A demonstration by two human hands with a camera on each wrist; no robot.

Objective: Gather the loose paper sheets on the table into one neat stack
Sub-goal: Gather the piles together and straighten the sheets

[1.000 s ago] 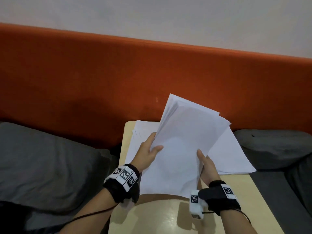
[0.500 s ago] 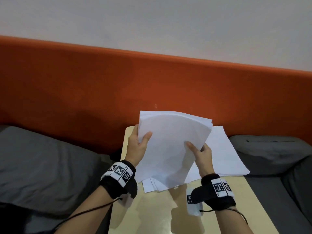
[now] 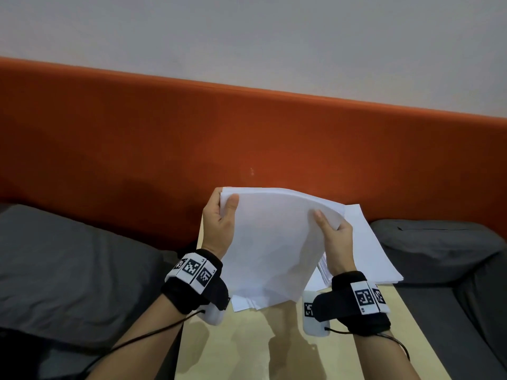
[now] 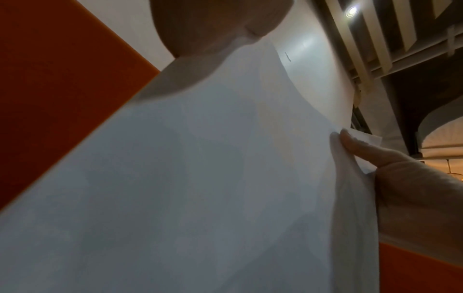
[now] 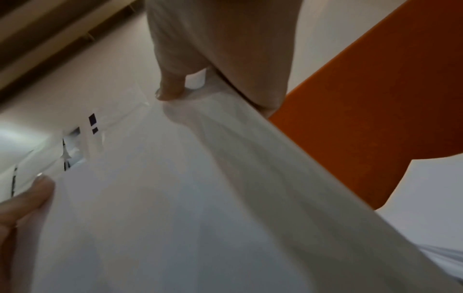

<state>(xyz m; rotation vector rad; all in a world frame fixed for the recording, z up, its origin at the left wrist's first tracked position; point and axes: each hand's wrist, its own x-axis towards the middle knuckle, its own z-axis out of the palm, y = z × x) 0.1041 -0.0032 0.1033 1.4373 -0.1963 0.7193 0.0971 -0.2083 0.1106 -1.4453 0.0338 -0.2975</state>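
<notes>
Head view is showing both hands, left hand and right hand, pinching the limp, bowing paper bundle by opposite side edges, probably the steadiest hold.

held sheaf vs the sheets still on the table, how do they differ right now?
The held sheaf stands near upright and bowed; the table sheets lie flat on the table. The left hand and right hand grip the sheaf's sides; nothing touches the table sheets. Both are plain white paper.
</notes>
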